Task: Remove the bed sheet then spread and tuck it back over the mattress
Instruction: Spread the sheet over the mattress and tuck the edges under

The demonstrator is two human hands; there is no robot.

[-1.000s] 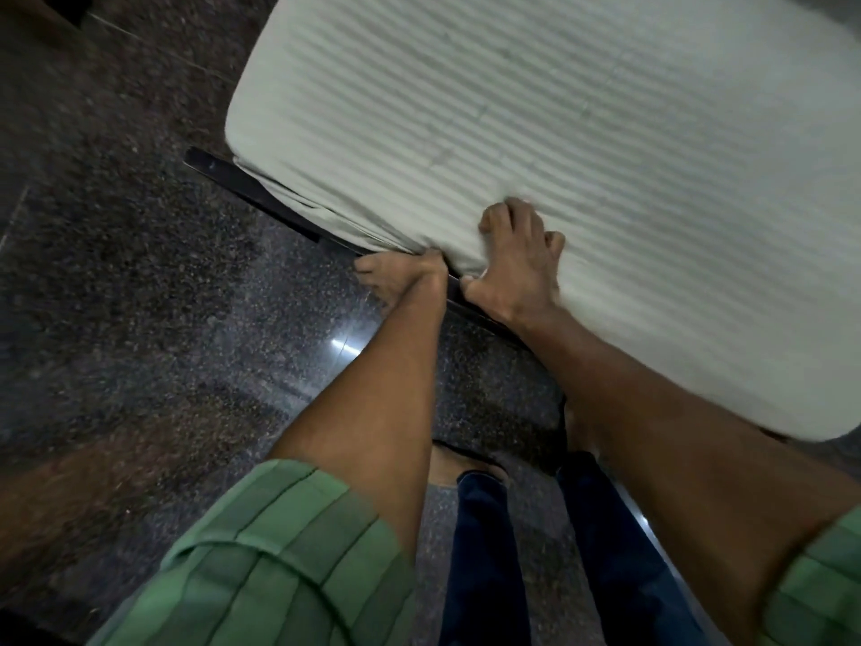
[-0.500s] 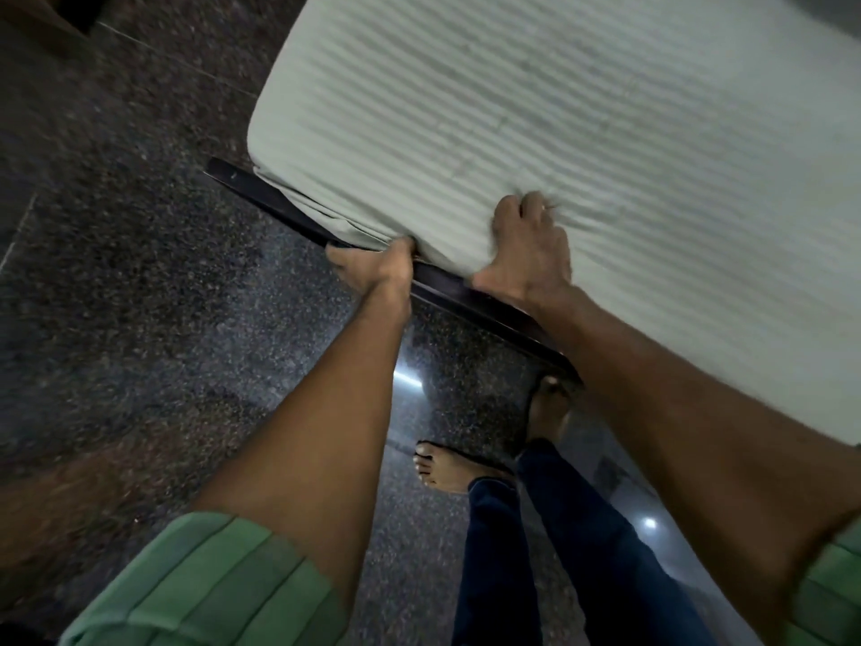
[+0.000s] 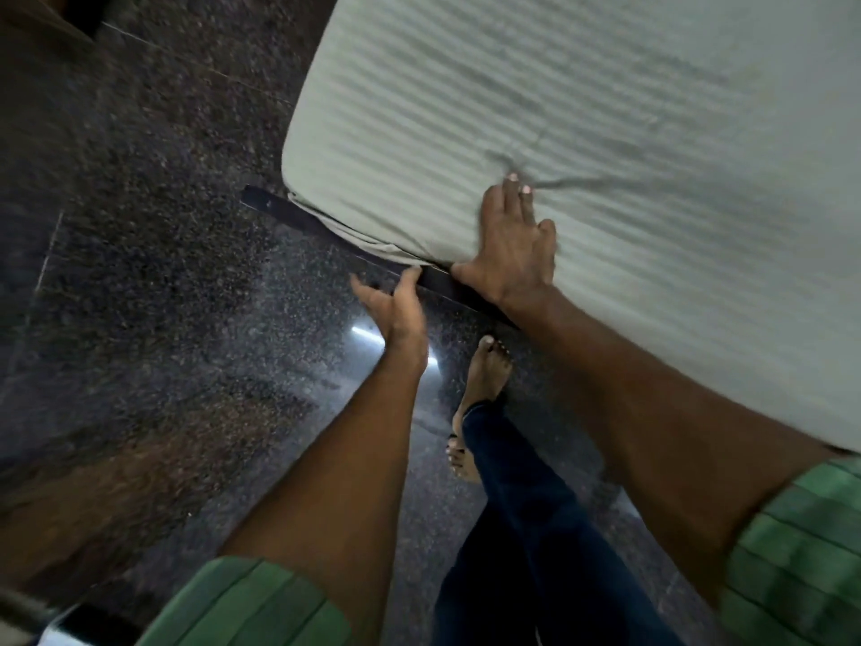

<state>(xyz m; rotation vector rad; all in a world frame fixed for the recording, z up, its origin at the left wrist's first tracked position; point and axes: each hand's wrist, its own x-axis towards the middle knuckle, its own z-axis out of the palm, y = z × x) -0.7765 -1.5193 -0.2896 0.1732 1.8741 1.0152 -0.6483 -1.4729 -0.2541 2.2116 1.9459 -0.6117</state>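
A pale green striped bed sheet [image 3: 582, 132] covers the mattress, which fills the upper right of the view. The sheet's edge is bunched in folds at the near corner [image 3: 372, 235], above the dark bed frame rail [image 3: 298, 214]. My right hand [image 3: 512, 244] presses flat on the mattress edge, fingers spread forward, thumb at the side; the sheet wrinkles at its fingertips. My left hand [image 3: 396, 305] hovers just below the rail with fingers relaxed and holds nothing, its fingertips close to the sheet's lower edge.
Dark speckled polished floor [image 3: 163, 272] lies to the left and below, with light reflections near the left wrist. My bare feet [image 3: 484, 375] and blue trouser legs stand next to the bed's side. A brown furniture edge shows at top left.
My left hand has come away from the sheet's edge under the mattress and opened. My right hand slid further onto the mattress top. The view shifted towards the bed corner.
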